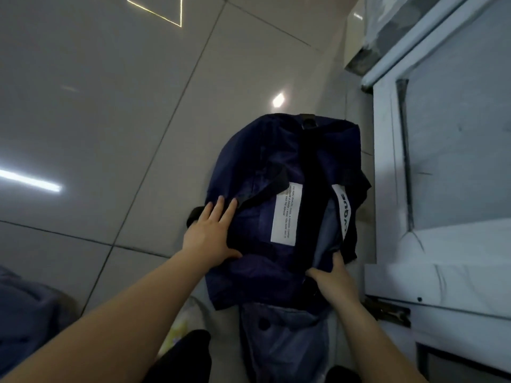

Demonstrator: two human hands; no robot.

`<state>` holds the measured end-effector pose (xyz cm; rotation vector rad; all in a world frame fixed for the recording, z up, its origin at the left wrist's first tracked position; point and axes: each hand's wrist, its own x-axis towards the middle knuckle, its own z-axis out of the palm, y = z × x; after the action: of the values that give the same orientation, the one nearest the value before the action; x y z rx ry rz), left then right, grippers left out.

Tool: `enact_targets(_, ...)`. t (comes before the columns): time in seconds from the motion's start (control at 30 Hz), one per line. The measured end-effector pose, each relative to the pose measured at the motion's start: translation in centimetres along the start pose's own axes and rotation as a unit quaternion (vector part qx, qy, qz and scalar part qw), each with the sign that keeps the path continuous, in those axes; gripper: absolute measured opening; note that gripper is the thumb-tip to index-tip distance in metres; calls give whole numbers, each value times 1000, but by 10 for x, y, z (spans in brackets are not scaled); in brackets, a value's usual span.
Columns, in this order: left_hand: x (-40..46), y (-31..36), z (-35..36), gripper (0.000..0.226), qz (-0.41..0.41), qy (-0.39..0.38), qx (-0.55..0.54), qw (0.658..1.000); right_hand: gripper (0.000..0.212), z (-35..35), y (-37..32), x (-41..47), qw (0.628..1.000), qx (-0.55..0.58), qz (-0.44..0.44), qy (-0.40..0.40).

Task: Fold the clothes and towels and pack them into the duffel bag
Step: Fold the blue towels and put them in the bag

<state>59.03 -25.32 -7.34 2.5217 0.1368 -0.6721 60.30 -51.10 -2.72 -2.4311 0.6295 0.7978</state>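
Observation:
A navy duffel bag [257, 167] with black straps and white labels lies on the tiled floor in the middle of the view. My left hand [210, 230] presses flat on its left side, fingers straight. My right hand [333, 280] grips the bag's fabric at the near end of the opening, where grey-blue cloth [326, 239] shows inside. A grey-blue garment [287, 335] with a dark button lies just below the bag, partly under its near end.
A white door frame with a glass panel [448, 167] stands close on the right of the bag. Dark blue fabric [25, 313] lies at the lower left. A pale yellowish item [179, 330] sits beside the garment. Glossy floor tiles [110, 106] stretch to the left.

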Motion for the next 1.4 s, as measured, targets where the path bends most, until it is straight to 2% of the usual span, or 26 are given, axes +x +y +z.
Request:
enact_targets(0.1,-9,-1,1,110,-7,0,-10,1000,90,-3,-4,-3,1000,-7,0,-6)
enact_targets(0.2,-34,-7,-11,88,8,40,-34,999,94,-12,-20,-18,999,-41,8,-4)
enact_targets(0.27,-57,-13,-28,74,31,79,-27,996,91,-19,-33,-36,993,-120,8,11)
enact_targets(0.33,-82,-21,-49,60,36,113,-13,993,80,-24,-47,-60,967,-252,-12,34)
enact_targets(0.37,-94,-27,-60,53,32,127,-11,991,73,-25,-56,-72,952,-301,-34,41)
enact_targets(0.43,-117,-43,-80,41,14,138,-9,990,64,-24,-80,-98,941,-322,-103,27)
enact_targets(0.5,-139,-63,-98,36,-9,138,-3,990,71,-20,-113,-126,930,-301,-209,-23)
enact_targets(0.57,-159,-83,-115,34,-24,150,-5,988,81,-16,-152,-159,888,-324,-316,-79)
enact_targets(0.67,-192,-113,-141,31,-39,189,-3,981,83,-10,-208,-212,816,-398,-401,-120)
enact_targets(0.77,-224,-140,-164,29,-60,231,-26,971,78,3,-259,-259,759,-467,-438,-123)
enact_targets(0.93,-258,-163,-179,25,-91,278,-66,954,67,44,-318,-322,691,-539,-471,-102)
enact_targets(1.03,-272,-184,-156,28,-116,239,-30,964,62,80,-333,-339,650,-571,-494,-91)
enact_targets(1.17,-293,-215,-101,33,-82,85,122,985,57,141,-334,-318,599,-616,-499,-114)
enact_targets(1.27,-305,-247,-50,41,-62,1,142,988,53,198,-303,-279,609,-602,-493,-157)
enact_targets(1.4,-306,-272,-5,41,-34,52,183,981,47,253,-227,-225,644,-589,-419,-249)
